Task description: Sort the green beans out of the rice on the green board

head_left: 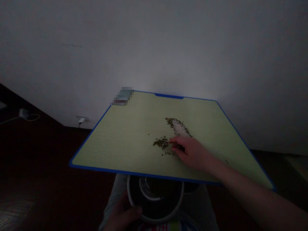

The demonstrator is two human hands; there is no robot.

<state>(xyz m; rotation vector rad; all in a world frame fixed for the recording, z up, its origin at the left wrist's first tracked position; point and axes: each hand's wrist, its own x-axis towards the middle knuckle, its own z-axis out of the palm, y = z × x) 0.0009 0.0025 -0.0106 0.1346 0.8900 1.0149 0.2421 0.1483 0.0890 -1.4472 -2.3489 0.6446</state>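
Observation:
My right hand (189,150) rests on a low folding table (115,138), its fingers curled in a loose pinch at the edge of a small heap of dark green beans (161,142). Any beans between the fingertips are too small to make out. Just beyond the knuckles lies a pile of white grains (179,127), like rice, ringed with more green beans. Below the table's near edge, my left hand (126,215) grips the rim of a round bowl (155,216) on my lap. Its inside is dark, with something greenish at the bottom.
A blurred-out flat object (123,97) sits at the table's far left corner. A pale wall (154,48) stands right behind the table. At the left, a plug (82,120) is in a wall socket. The dark floor (48,166) shows on both sides.

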